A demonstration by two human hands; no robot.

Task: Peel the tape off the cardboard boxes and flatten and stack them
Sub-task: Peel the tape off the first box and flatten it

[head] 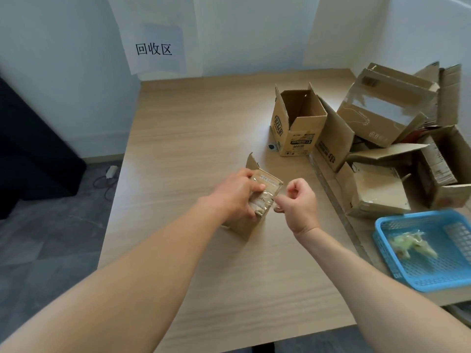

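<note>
Blue basket (382,226), wall sign (155,48), wooden table (191,123)

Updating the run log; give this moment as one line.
phase: peeling | left hand: holds small box | right hand: pinches tape | blue basket: tape scraps inside

A recycling station in a plain white-walled room: a paper sign (154,49) reading 回收区 hangs behind the wood-grain table (193,138), with used cardboard boxes (377,128) heaped at the table's right side.
</note>
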